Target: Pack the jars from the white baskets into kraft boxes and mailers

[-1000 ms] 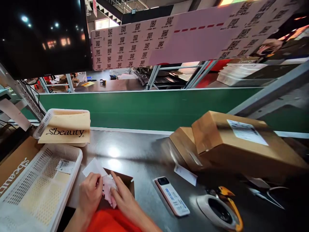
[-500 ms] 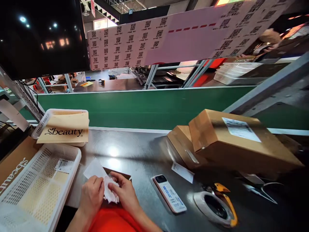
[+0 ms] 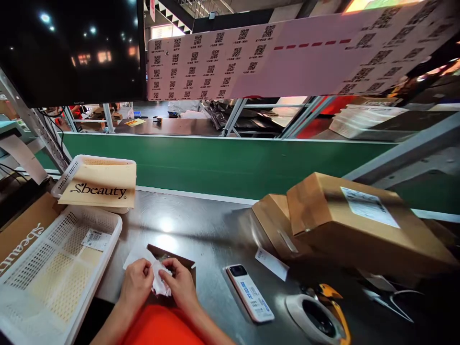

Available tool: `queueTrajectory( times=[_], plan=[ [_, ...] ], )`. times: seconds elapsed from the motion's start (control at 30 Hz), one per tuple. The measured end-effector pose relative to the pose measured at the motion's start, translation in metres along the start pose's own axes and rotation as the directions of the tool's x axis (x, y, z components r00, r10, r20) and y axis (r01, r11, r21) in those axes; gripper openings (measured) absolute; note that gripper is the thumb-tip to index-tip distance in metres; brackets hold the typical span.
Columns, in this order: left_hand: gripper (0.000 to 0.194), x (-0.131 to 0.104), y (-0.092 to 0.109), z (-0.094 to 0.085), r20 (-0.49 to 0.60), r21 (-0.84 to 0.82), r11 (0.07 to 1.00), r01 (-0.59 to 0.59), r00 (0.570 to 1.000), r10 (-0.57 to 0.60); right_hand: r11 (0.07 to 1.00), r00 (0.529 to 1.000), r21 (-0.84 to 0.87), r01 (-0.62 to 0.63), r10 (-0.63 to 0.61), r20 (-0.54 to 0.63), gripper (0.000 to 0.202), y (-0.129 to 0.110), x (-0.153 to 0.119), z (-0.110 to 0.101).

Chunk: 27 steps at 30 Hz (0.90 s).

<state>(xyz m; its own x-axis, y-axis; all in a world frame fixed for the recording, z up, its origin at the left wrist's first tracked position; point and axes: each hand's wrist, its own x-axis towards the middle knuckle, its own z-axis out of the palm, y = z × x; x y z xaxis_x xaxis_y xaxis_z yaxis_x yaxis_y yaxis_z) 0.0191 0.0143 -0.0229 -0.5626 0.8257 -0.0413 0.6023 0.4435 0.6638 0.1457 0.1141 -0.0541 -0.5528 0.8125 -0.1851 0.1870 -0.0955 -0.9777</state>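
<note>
As before, left hand (image 3: 135, 284) and right hand (image 3: 180, 283) pinching seemingly crumpled white wrapping (image 3: 159, 281).

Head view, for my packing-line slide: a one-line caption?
Both hands, left hand and right hand, pinch a crumpled white paper over a small brown box.

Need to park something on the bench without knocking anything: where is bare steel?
Most bare steel lies mid-bench, between the Sbeauty envelope, the green conveyor wall and the cardboard boxes. A narrower strip runs between the small open box at the hands and the handheld scanner. The right side is crowded: boxes, a paper slip, a tape dispenser.
</note>
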Motion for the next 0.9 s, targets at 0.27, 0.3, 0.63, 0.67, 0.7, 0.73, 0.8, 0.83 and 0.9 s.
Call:
queueTrajectory(
  times=[0.27, 0.3, 0.63, 0.67, 0.7, 0.73, 0.8, 0.83, 0.9],
  plan=[
    [0.024, 0.003, -0.010, 0.005, 0.102, 0.181, 0.983, 0.040, 0.993, -0.059, 0.967, 0.998, -0.247, 0.060, -0.050, 0.047, 0.041, -0.004, 0.004, 0.011],
    [0.025, 0.003, -0.010, 0.006, 0.116, 0.199, 0.979, 0.036, 0.991, -0.060, 0.962, 0.997, -0.267, 0.063, -0.049, 0.060, 0.043, -0.002, 0.004, 0.013],
    [0.030, -0.005, -0.006, 0.010, 0.104, 0.201, 0.979, -0.027, 0.995, 0.006, 0.954, 0.994, -0.282, 0.100, -0.106, -0.005, 0.036, 0.003, 0.011, 0.014],
    [0.030, -0.005, -0.006, 0.010, 0.104, 0.189, 0.982, -0.019, 0.995, 0.000, 0.956, 0.994, -0.276, 0.098, -0.107, -0.016, 0.035, 0.003, 0.011, 0.014],
    [0.029, -0.005, -0.006, 0.011, 0.107, 0.172, 0.985, -0.012, 0.994, -0.007, 0.958, 0.994, -0.270, 0.094, -0.105, -0.027, 0.034, 0.003, 0.010, 0.013],
    [0.030, -0.005, -0.006, 0.011, 0.110, 0.152, 0.988, -0.003, 0.994, -0.014, 0.961, 0.994, -0.262, 0.091, -0.104, -0.038, 0.034, 0.003, 0.010, 0.013],
    [0.030, -0.004, -0.005, 0.011, 0.112, 0.100, 0.995, 0.011, 0.993, -0.022, 0.967, 0.992, -0.238, 0.089, -0.106, -0.061, 0.035, 0.003, 0.009, 0.013],
    [0.030, -0.003, -0.004, 0.011, 0.111, 0.070, 0.997, 0.019, 0.993, -0.027, 0.971, 0.991, -0.222, 0.090, -0.110, -0.076, 0.036, 0.003, 0.009, 0.014],
    [0.030, 0.000, -0.002, 0.010, 0.100, 0.000, 0.999, 0.051, 0.994, -0.051, 0.978, 0.988, -0.186, 0.091, -0.111, -0.103, 0.036, 0.004, 0.010, 0.016]
  ],
)
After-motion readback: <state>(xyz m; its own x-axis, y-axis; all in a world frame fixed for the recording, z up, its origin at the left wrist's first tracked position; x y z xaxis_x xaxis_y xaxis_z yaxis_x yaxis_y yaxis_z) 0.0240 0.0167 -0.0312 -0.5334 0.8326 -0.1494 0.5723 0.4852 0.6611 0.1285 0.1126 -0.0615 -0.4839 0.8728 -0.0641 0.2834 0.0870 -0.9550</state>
